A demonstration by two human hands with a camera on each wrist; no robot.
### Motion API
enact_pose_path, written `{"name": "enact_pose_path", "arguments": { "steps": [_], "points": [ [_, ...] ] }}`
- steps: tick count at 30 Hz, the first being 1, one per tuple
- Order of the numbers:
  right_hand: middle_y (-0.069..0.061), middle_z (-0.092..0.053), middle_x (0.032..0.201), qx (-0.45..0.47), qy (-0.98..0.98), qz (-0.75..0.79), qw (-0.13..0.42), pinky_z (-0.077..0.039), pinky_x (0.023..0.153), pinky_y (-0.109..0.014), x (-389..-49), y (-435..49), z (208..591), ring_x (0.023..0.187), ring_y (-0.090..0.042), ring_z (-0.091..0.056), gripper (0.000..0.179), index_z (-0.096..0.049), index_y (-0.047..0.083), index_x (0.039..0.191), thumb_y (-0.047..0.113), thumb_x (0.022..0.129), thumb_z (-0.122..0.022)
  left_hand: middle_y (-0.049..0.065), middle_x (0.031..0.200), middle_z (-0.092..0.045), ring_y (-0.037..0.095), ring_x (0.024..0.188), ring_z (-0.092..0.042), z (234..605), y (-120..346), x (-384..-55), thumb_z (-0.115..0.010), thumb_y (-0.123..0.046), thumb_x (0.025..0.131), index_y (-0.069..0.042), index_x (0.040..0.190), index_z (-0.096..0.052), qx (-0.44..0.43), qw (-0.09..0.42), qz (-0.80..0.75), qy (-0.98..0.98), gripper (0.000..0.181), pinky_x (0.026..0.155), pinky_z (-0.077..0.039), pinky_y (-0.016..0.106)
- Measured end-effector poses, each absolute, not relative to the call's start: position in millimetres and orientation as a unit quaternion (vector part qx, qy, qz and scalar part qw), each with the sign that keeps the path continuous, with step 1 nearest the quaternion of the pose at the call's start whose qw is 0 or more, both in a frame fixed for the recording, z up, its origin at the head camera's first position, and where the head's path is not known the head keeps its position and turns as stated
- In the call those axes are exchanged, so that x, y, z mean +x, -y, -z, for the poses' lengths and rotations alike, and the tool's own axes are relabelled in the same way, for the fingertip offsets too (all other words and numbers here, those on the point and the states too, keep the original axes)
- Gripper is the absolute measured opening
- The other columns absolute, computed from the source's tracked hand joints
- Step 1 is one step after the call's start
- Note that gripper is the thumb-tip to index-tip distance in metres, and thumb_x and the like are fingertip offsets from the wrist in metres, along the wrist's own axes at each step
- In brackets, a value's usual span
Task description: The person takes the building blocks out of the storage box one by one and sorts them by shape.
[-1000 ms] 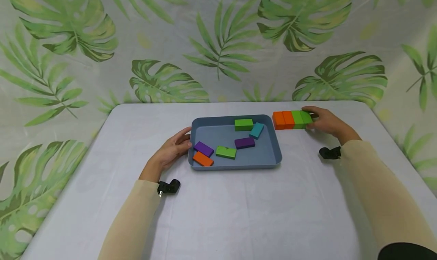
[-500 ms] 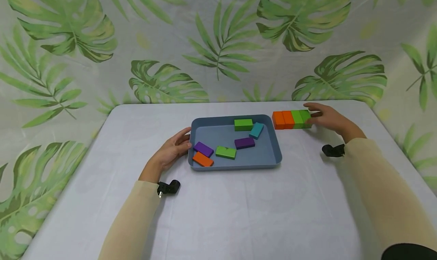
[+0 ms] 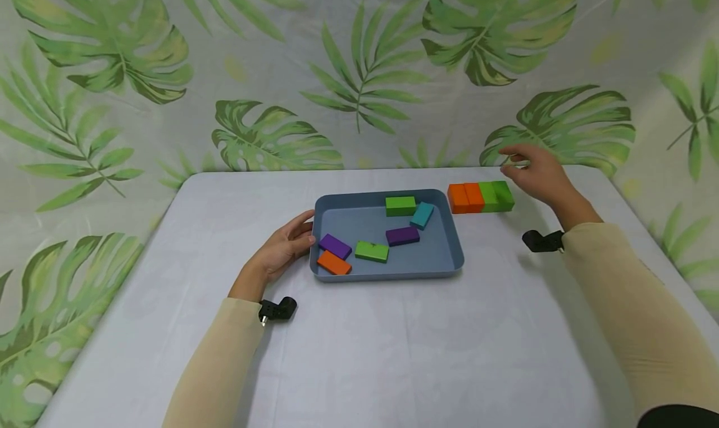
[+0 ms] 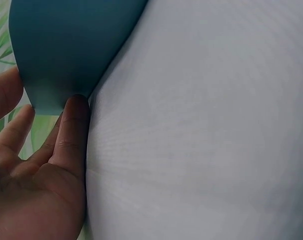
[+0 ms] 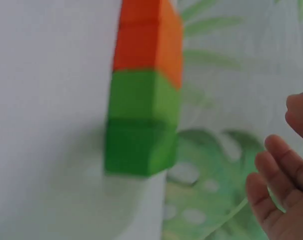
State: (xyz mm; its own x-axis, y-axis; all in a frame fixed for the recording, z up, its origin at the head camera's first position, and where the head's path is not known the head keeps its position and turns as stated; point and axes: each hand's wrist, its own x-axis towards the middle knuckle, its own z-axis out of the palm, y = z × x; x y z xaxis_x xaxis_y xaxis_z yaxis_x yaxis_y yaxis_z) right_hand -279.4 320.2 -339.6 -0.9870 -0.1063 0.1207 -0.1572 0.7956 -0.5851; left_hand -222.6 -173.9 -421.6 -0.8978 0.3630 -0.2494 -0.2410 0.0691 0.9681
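From where I stand, the person's left hand point(image 3: 283, 247) rests against the near-left end of the blue-grey, shallow rectangular tray point(image 3: 387, 276), its fingers extended and touching the wall. The right hand point(image 3: 536, 172) hangs raised just past the row, fingers loosely bent, thumb apart from them, nothing held.

The row stands on the white-covered table point(image 3: 393, 353), just beside the tray's far right corner: two glossy orange rectangular blocks point(image 3: 466, 197), then two bright green rectangular blocks point(image 3: 497, 196), side by side and touching. Inside the tray lie a green oblong block point(image 3: 401, 206), a teal one point(image 3: 422, 216), a dark purple one point(image 3: 402, 235), a light green one point(image 3: 371, 251), and, in the near left corner, a violet one point(image 3: 335, 245) by an orange one point(image 3: 334, 262).

I'd judge this a pause between placements in lining blocks up by colour. Another placement would call for the right hand to reach over the tray, pinch one block and set it flush, without nudging the row.
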Motion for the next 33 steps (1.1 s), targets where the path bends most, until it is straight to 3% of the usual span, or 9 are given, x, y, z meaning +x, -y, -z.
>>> {"name": "enact_pose_path", "arguments": {
  "steps": [5,14,24,33],
  "points": [
    [-0.024,-0.051,0.142,0.116,0.939,-0.319,0.055,-0.045,0.102,-0.060,-271.9,-294.2,322.3,0.127,-0.042,-0.050,0.039,-0.056,0.002,0.137,0.015,0.100,-0.054,0.014,0.164,-0.024,0.031,0.151,-0.028,421.2,174.1,-222.0,-0.050,-0.003,0.101,-0.022,0.160,-0.020,0.045,0.221,-0.681,-0.696,0.070,0.124,-0.026,0.050],
    [-0.021,-0.059,0.134,0.191,0.933,-0.306,0.020,-0.048,0.100,-0.057,-260.2,-252.6,304.8,0.121,-0.037,-0.054,0.037,-0.058,0.002,0.133,0.012,0.098,-0.057,0.015,0.164,-0.024,0.031,0.150,-0.029,421.1,174.7,-221.6,-0.051,-0.003,0.100,-0.022,0.160,-0.020,0.044,0.220,-0.682,-0.696,0.070,0.123,-0.027,0.050],
    [-0.019,-0.063,0.129,0.301,0.912,-0.279,-0.012,-0.052,0.095,-0.054,-249.2,-210.2,304.2,0.117,-0.035,-0.058,0.034,-0.062,0.001,0.129,0.007,0.095,-0.062,0.014,0.164,-0.024,0.031,0.151,-0.028,419.8,172.4,-221.2,-0.051,-0.003,0.100,-0.022,0.160,-0.020,0.042,0.221,-0.681,-0.697,0.070,0.124,-0.026,0.050],
    [-0.016,-0.062,0.131,0.349,0.914,-0.194,-0.064,-0.047,0.103,-0.051,-250.3,-176.7,311.9,0.121,-0.035,-0.058,0.036,-0.061,0.003,0.131,0.012,0.096,-0.060,0.015,0.164,-0.025,0.031,0.150,-0.030,420.0,173.2,-221.3,-0.051,-0.004,0.101,-0.023,0.160,-0.020,0.042,0.223,-0.680,-0.697,0.070,0.124,-0.027,0.050]
  ]
}}
